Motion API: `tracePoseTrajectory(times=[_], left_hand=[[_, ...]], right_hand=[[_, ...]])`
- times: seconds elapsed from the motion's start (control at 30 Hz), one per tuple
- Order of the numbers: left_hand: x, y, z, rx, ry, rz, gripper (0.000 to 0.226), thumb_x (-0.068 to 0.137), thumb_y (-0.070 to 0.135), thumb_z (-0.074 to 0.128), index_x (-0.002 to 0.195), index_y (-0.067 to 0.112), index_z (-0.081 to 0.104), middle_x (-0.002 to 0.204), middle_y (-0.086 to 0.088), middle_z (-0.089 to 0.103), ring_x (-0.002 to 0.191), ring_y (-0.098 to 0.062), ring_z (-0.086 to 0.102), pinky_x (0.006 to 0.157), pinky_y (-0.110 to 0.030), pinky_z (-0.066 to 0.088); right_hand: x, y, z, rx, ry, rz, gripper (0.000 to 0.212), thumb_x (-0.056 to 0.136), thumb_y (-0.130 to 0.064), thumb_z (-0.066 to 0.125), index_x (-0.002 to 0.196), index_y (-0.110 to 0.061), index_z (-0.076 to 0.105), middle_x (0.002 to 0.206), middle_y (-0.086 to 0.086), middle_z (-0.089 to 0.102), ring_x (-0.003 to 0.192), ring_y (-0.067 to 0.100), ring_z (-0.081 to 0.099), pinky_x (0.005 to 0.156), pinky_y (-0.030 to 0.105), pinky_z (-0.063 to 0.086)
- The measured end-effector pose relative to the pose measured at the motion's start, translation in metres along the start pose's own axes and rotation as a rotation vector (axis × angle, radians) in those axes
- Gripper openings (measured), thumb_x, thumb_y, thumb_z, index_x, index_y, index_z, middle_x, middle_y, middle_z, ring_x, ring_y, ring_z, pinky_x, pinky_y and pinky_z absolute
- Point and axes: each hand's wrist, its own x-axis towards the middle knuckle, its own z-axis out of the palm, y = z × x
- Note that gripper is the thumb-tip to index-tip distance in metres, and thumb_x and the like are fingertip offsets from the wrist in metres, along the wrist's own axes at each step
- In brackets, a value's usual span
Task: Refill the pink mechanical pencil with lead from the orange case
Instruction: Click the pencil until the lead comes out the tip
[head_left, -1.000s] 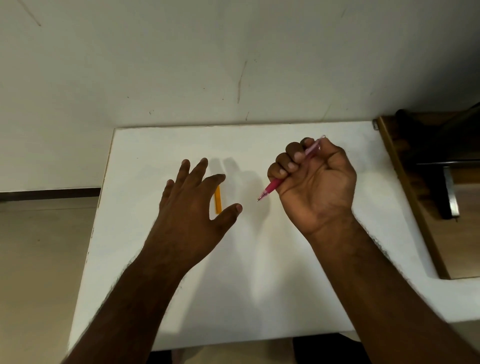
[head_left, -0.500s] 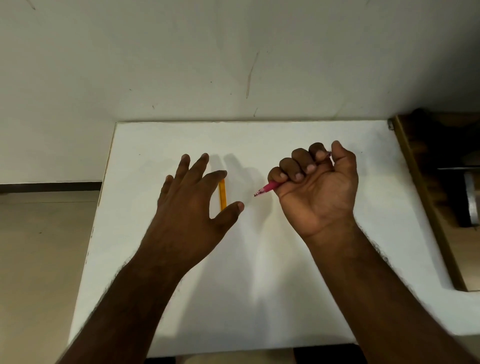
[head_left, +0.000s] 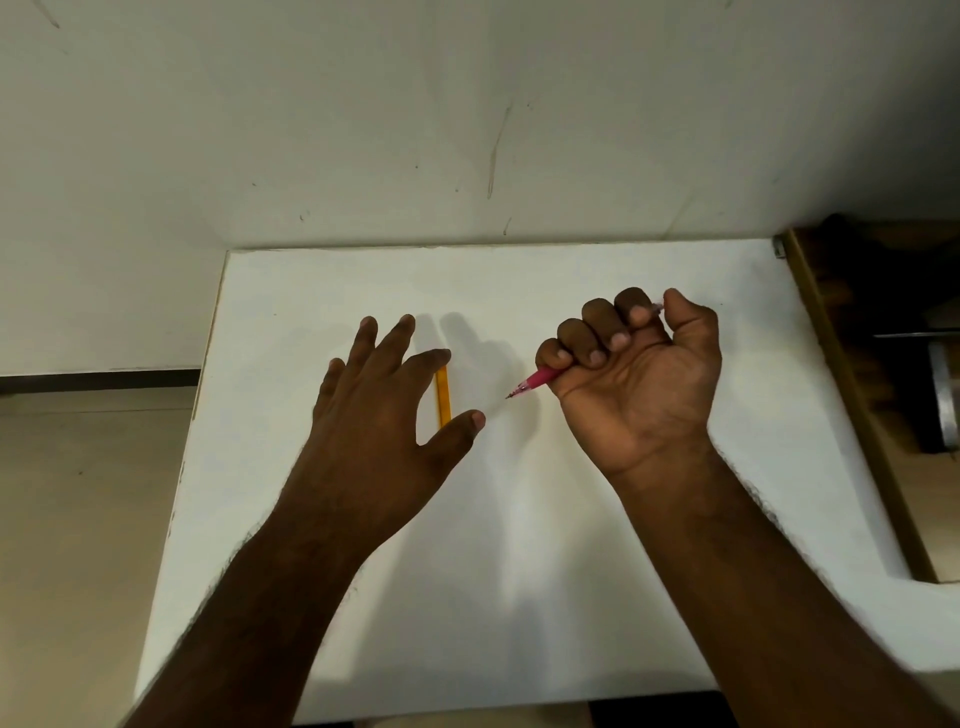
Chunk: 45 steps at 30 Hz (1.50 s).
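Since a second ago I see my right hand (head_left: 641, 374) has rolled palm-up and its thumb has dropped over the pink mechanical pencil (head_left: 535, 381), so less of the barrel shows now, while my left hand (head_left: 387, 410) has barely shifted. Starting at the left, tan floor (head_left: 88, 493) runs beside the white table (head_left: 519, 597), whose left edge slants down toward me; the far edge meets a scuffed white wall (head_left: 467, 130). There is free white surface between that left edge and my left hand, and more in front of both wrists. My left hand hovers palm-down with fingers spread and thumb out, holding nothing. The orange case (head_left: 442, 396) lies flat on the table just beyond it, showing in the gap between forefinger and thumb, its long side running away from me; I cannot tell whether a fingertip touches it. A short gap of table separates the case from the pencil's tip, which points down and left toward it. My right hand is a fist curled tight round the pencil, palm facing me, fingers folded over the barrel, the clear end peeking out by the thumb. Further right, the table's edge borders a brown wooden piece (head_left: 852, 405) with a metal part (head_left: 943, 395).
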Motion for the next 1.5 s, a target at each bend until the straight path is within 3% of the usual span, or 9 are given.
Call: tracePoseTrajectory(times=[0.63,1.2,1.33,1.5], left_hand=[[0.0013,-0.0029,-0.0004,0.004,-0.010,-0.014,0.064,0.086,0.064,0.055,0.143,0.035,0.046,0.166,0.007,0.016,0.155,-0.014,-0.004,0.124,-0.050,0.011],[0.0023,-0.0043,-0.0013,0.010,-0.005,-0.012,0.068,0.086,0.064,0.054,0.146,0.034,0.043,0.166,0.005,0.018,0.155,-0.016,-0.002,0.124,-0.051,0.013],[0.0027,-0.0038,-0.0016,-0.008,-0.002,-0.014,0.070,0.087,0.069,0.045,0.147,0.034,0.039,0.166,0.007,0.016,0.155,-0.014,-0.003,0.124,-0.050,0.012],[0.0047,-0.0019,-0.0037,-0.050,-0.005,-0.041,0.091,0.079,0.077,0.028,0.155,0.028,0.026,0.167,0.009,0.013,0.154,-0.011,-0.004,0.125,-0.048,0.008]], right_hand=[[0.0024,0.0020,0.0012,-0.036,0.007,-0.017,0.036,0.095,-0.040,0.035,0.067,-0.018,0.042,0.060,-0.003,0.031,0.055,0.016,0.022,0.058,0.030,0.030],[0.0019,0.0004,-0.0020,0.091,-0.033,0.013,0.038,0.098,-0.040,0.033,0.070,-0.017,0.044,0.061,-0.003,0.032,0.056,0.016,0.025,0.060,0.030,0.032],[0.0011,-0.0006,-0.0011,0.128,-0.036,0.009,0.040,0.099,-0.040,0.031,0.069,-0.018,0.044,0.063,-0.004,0.031,0.057,0.015,0.025,0.060,0.030,0.032],[-0.0009,-0.0013,-0.0008,0.181,-0.072,0.038,0.039,0.100,-0.039,0.028,0.068,-0.019,0.038,0.063,-0.004,0.027,0.057,0.016,0.021,0.060,0.031,0.030]])
